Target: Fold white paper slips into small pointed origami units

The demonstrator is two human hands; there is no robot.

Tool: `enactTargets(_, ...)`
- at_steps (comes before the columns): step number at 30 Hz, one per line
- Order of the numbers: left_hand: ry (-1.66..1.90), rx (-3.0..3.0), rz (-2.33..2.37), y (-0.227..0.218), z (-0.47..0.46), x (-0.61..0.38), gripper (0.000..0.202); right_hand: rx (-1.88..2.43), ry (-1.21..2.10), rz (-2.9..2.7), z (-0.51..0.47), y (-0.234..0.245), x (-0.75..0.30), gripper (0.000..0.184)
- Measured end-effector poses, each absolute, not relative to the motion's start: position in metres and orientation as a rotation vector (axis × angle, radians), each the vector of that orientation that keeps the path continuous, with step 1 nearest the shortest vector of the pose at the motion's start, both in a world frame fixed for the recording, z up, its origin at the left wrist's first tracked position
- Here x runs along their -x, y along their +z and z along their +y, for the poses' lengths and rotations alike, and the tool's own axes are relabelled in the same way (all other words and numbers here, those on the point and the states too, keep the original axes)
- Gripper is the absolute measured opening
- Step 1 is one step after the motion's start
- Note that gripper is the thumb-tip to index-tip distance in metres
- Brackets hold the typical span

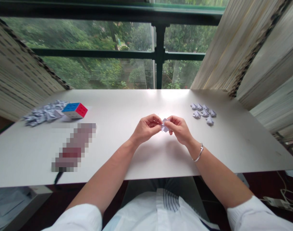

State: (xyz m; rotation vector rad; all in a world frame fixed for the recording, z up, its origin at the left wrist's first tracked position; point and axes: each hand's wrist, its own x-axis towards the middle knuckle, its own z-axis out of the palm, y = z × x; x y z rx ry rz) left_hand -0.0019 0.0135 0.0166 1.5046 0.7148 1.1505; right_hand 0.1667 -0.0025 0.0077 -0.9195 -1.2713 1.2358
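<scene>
Between my two hands, just above the middle of the white table (108, 144), is a small piece of folded white paper (165, 125). My left hand (147, 127) pinches its left side between thumb and fingers. From the other side, my right hand (179, 128) grips it too, with the thumb lying on its front. Fingertips cover part of the paper, so its full shape is hidden. To the right of my hands lie several small folded paper pieces (205, 112), set apart from one another in a loose group.
At the table's left stands a Rubik's cube (75, 110) beside a heap of folded papers (44, 113). Nearer me lies a blurred-out flat object (74, 147) with a black strap. A window and curtains (213, 57) border the far side. A white cable (284, 194) hangs below right.
</scene>
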Motion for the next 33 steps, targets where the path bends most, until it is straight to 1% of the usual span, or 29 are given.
enactTargets(5,1.225,-1.580,0.722,0.015,0.013,0.002,0.018,0.931,1.214,-1.270,-0.001,0.006,-0.167,0.028)
enactTargets(9,1.249,-1.546,0.698,0.017,0.014,0.002,0.019,0.942,1.197,-1.307,-0.001,0.005,-0.168,0.028)
enactTargets(19,1.296,-1.258,0.747,0.013,0.009,-0.007,0.025,0.939,1.154,-1.371,-0.002,0.005,-0.168,0.027)
enactTargets(33,1.331,-1.178,0.743,0.008,0.014,-0.008,0.029,0.965,1.096,-1.440,-0.003,0.005,-0.168,0.030)
